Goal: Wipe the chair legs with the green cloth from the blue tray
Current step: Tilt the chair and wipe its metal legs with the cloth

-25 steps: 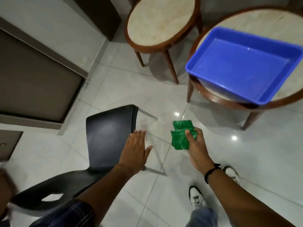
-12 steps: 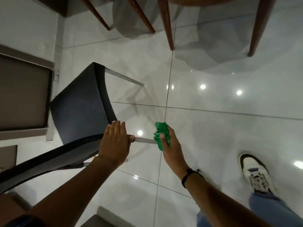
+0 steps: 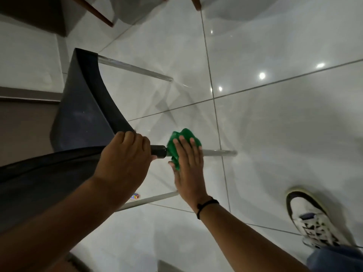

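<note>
Tipping over on its side, the black chair [image 3: 82, 114] lies on the glossy tiled floor [image 3: 275, 124], seat shell at the left of the view and its clear legs running rightward away from the shell. Three legs show: the upper leg [image 3: 135, 68] slants down to the right from the shell's top corner; the middle leg [image 3: 220, 153] has its long axis close to level, pointing right, its free end off the shell and bare; the lower leg [image 3: 149, 199] rises slightly to the right beneath the forearms. The left hand [image 3: 125, 160] is closed over the shell's edge just where the middle leg's black socket [image 3: 159, 150] begins, fingers curled over the rim. The right hand [image 3: 188, 165] sits immediately right of that socket, fingers together and laid flat over the green cloth [image 3: 176, 146], pressing the bunched cloth against the middle leg; the thumb shows below the cloth. The cloth touches the socket's end and covers the leg's near portion. A black cord band [image 3: 206, 205] circles the right wrist. A white and black sneaker [image 3: 310, 222] stands well right of the chair. A small coloured sticker [image 3: 136, 196] sits near the lower leg; its print is too small to read. No other writing is legible. Wooden table legs [image 3: 98, 12] appear above the chair.
</note>
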### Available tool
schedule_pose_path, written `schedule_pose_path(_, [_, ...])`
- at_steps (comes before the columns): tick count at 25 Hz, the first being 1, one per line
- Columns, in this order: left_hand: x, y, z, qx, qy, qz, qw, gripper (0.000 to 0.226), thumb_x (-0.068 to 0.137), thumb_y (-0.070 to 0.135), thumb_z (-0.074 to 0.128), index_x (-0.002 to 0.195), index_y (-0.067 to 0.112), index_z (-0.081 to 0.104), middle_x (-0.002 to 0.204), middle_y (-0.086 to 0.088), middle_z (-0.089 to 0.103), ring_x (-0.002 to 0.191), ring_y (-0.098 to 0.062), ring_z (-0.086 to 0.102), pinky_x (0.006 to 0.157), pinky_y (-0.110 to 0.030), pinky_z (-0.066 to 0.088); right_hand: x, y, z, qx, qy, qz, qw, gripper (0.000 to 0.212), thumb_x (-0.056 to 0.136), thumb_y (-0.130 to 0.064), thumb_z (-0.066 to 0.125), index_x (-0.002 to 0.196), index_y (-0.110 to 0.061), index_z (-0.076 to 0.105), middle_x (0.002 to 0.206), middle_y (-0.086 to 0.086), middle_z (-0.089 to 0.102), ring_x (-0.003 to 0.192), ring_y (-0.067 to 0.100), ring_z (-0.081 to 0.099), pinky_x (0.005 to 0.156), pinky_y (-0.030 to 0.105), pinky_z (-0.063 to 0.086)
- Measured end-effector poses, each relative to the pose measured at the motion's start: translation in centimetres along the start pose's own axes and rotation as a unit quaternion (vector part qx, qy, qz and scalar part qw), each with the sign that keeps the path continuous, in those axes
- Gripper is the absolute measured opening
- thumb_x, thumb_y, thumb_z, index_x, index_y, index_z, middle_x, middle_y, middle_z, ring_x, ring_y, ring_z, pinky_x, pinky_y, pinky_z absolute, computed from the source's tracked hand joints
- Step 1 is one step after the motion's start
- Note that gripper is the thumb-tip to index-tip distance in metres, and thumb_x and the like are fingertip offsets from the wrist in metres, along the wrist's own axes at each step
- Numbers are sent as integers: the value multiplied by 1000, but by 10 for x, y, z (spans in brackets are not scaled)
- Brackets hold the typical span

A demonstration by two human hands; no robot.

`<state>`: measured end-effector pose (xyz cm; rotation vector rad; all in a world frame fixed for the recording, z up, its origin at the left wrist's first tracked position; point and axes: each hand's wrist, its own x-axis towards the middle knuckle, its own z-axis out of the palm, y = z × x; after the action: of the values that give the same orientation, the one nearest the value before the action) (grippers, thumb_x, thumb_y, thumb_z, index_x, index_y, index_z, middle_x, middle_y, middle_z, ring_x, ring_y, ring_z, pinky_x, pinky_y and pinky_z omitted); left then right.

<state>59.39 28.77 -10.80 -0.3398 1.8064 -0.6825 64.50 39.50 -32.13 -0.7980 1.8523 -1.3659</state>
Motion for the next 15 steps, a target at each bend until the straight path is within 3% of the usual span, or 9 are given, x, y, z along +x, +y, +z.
schedule_pose_path(2, [2, -1, 1, 22, -1, 13, 1000, 49, 106, 43, 23, 105, 7, 57, 94, -12, 64, 85, -31, 57, 80, -42, 46, 1, 25, 1, -11, 22, 57, 998, 59, 110, -30, 49, 166, -13, 41, 177, 8, 38, 168, 36, 26, 135, 65, 22])
schedule_pose_path(4, [2, 0, 6, 45, 2, 7, 999, 48, 106, 43, 27, 104, 6, 57, 90, -11, 63, 81, -30, 56, 75, -41, 45, -2, 35, 2, 11, 21, 108, 994, 59, 111, -27, 47, 168, -12, 38, 178, 7, 35, 170, 36, 20, 135, 67, 21])
schedule_pose_path(7, [2, 2, 7, 38, 25, -5, 999, 49, 106, 46, 29, 104, 8, 58, 90, -9, 63, 80, -28, 57, 73, -39, 46, -5, 15, 7, 58, 19, 95, 994, 59, 112, -27, 40, 169, -14, 35, 181, 5, 30, 172, 33, 13, 137, 64, 16])
schedule_pose_path(9, [7, 4, 9, -1, 34, -13, 999, 53, 106, 50, 21, 108, 9, 56, 95, -9, 62, 87, -28, 58, 79, -41, 48, -5, 1, 9, 60, 17, 50, 997, 58, 114, -32, 37, 170, -18, 31, 182, 2, 27, 173, 30, 10, 139, 61, 14])
schedule_pose_path(12, [15, 3, 13, -22, 44, -49, 998, 68, 103, 51, 9, 131, 5, 50, 119, -14, 64, 115, -35, 58, 109, -51, 39, -6, 1, 9, 20, 0, 9, 1000, 59, 116, -41, 29, 172, -21, 27, 183, 2, 24, 173, 31, 10, 138, 62, 16])
schedule_pose_path(15, [22, 1, 16, -12, 72, -52, 996, 73, 105, 48, 10, 145, -2, 44, 143, -23, 57, 143, -43, 43, 123, -58, 23, -3, 24, 7, 5, -4, 83, 997, 63, 113, -42, 32, 172, -19, 29, 183, 2, 23, 173, 31, 9, 137, 64, 15])
